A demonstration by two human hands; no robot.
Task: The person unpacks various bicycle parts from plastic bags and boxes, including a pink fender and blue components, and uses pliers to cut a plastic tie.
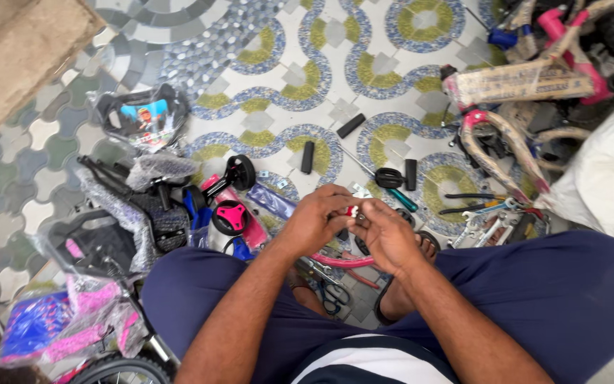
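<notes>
My left hand (315, 219) and my right hand (385, 233) meet in front of me above my knees. Both pinch a small red and white part (352, 210) between their fingertips. The part is tiny and mostly hidden by the fingers. Below the hands lie a curved pink bar (342, 261) and scissors (330, 290) on the patterned tile floor (335, 43). I sit with legs in dark blue trousers (548, 299) spread apart.
Wrapped pink bicycle frame (506, 142) and boxed parts lie at the right. Small black training wheels (239, 173), black grips (308, 156), a screwdriver (381, 178), pliers and spanners (481, 210) are scattered ahead. Bagged parts, a seat and a pink basket (65, 323) sit at left.
</notes>
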